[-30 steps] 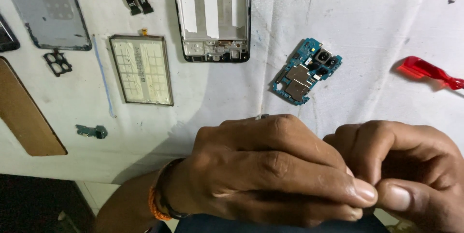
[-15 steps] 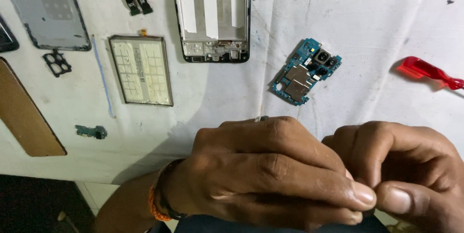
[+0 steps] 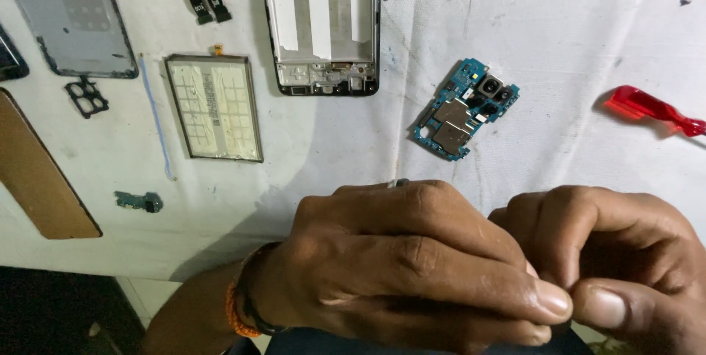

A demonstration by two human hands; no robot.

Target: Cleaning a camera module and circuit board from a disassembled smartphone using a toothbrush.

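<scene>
2 hands pinched together at the near edge of the tabletop (image 3: 588, 24).

The left hand (image 3: 397, 259) curls into a near fist, fingers (image 3: 548, 300) pressed tip to tip against the right hand (image 3: 625, 267); what they pinch between them is hidden, so I cannot tell what it is. The left wrist carries an orange band (image 3: 234, 311) and comes in from below — both hands hover over the tabletop's front edge. Beyond them lie a blue circuit board (image 3: 463, 108), a phone frame (image 3: 323, 24), a flat battery (image 3: 215, 107) and a red tool (image 3: 651, 108) — bare white cloth lies between hands and board.
</scene>
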